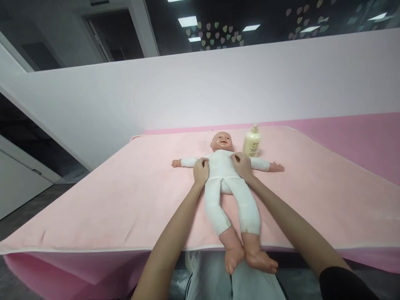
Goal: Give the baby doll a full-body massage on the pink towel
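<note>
Pink cloth (150,187) lay under the doll (222,166); left hand (201,171), nine o'clock, and right hand (243,165), three, curled against its torso, too hidden for me to tell any pinch.

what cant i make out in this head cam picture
All in the head view:
Bottle: label print too small and blurred to read.
Doll: its back is hidden, facing down on the pink cloth.
Left hand and right hand: curled fingers hide their own tips, so any grip is unclear.
Black sleeve: cut off by the bottom edge.
</note>
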### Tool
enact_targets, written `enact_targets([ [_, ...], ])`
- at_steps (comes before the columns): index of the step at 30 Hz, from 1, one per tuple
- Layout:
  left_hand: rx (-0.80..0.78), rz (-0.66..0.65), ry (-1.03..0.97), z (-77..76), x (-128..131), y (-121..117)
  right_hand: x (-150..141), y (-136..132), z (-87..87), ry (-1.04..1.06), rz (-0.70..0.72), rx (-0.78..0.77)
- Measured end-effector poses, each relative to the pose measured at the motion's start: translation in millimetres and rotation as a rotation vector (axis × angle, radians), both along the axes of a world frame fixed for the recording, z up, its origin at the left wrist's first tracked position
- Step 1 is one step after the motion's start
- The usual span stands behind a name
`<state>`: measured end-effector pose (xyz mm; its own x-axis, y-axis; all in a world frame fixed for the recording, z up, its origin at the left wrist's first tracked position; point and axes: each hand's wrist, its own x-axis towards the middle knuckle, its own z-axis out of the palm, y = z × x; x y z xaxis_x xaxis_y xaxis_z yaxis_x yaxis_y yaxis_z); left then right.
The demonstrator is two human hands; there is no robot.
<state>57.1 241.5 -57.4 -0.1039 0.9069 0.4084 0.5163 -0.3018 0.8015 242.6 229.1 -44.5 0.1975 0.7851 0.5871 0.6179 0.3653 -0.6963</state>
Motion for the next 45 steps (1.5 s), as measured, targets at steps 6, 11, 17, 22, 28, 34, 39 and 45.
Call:
enact_targets([
  [6, -0.138, 0.065, 0.291, 12.2, -9, -8, 16, -12, -13.8, 0.112, -0.152, -0.186],
  [11, -0.294, 0.116, 0.442, 20.7, -18, -12, 21, -12, -17.1, 0.085, -0.161, -0.241],
  [17, -0.315, 0.084, 0.51, 19.1, -17, -11, 22, -12, -18.3, 0.08, -0.145, -0.247],
  [22, -0.311, 0.098, 0.57, 17.1, -17, -10, 23, -12, -16.9, 0.058, -0.134, -0.232],
  [28, -0.331, 0.105, 0.647, 19.7, -15, -13, 25, -10, -18.8, 0.042, -0.122, -0.216],
  [34, -0.314, 0.043, 0.642, 25.9, -7, -21, 28, -11, -16.2, 0.023, -0.121, -0.179],
  [39, -0.281, 0.026, 0.661, 26.4, -3, -25, 34, -8, -16.7, 0.0, -0.128, -0.217],
  [45, -0.272, 0.024, 0.649, 21.8, 0, -25, 41, -6, -17.7, -0.036, -0.177, -0.255],
])
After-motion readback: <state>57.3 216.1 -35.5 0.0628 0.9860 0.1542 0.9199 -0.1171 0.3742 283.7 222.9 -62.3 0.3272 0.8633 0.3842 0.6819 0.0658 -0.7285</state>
